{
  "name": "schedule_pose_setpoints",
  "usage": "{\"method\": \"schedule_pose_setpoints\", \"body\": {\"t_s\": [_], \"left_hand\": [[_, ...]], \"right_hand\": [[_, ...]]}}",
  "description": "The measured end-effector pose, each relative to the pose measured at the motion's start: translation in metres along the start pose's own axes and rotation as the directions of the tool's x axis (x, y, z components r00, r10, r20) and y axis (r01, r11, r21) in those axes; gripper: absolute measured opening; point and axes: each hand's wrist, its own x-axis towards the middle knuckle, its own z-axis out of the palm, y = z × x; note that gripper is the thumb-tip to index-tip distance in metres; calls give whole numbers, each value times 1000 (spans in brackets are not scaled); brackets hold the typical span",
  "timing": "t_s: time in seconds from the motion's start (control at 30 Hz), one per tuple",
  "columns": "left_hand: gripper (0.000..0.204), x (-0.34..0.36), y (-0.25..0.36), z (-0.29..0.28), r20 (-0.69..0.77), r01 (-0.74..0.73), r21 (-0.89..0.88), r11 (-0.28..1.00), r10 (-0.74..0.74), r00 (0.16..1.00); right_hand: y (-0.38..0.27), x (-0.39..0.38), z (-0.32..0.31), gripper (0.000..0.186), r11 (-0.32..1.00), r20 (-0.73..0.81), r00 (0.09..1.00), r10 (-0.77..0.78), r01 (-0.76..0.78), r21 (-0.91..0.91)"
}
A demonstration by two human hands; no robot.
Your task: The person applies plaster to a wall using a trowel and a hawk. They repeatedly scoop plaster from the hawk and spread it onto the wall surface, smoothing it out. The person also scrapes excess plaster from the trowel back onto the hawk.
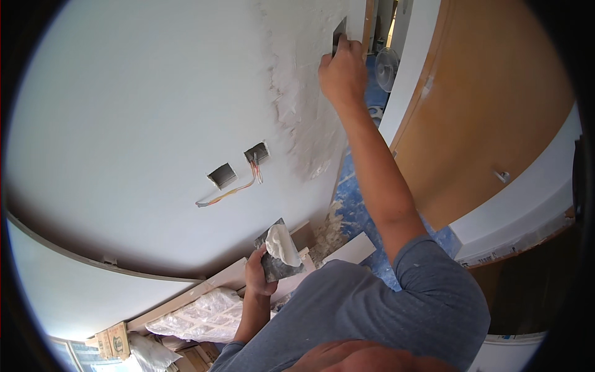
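My right hand [345, 74] reaches up to the wall's right edge, its fingers closed on a putty knife [339, 32] whose dark blade lies at the wall surface. Lower down, my left hand [257, 273] grips a flat metal plate [279, 270] that carries a mound of white filler [282, 244]. Between the hands, the white wall [155, 80] bears a rough, patchy strip of filler [304, 118], beige and grey in places.
Two square box holes [222, 176] are cut in the wall; coloured wires [238, 193] hang from the right one. A wooden door [489, 111] stands at right, with a fan [387, 69] beyond. Boards, plastic-wrapped goods [204, 315] and cardboard boxes [114, 341] lie below. Blue sheeting [353, 201] covers the floor.
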Motion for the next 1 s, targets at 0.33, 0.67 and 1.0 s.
{"method": "schedule_pose_setpoints", "body": {"t_s": [0.33, 0.67, 1.0], "left_hand": [[33, -19, 0, -15, -54, -24, 17, 1000, 25, 998], [36, -25, 11, 32, -58, -186, 52, 981, 189, 980], [39, -1, 36, 107, 80, -405, 202, 891, 397, 914]], "right_hand": [[-89, -53, -12, 68, 974, 97, 995, -24, 2, 226], [-68, -101, -80, 31, 771, 78, 983, -168, 82, 631], [42, -149, -163, 31, 693, 552, 780, -294, -224, 686]]}}
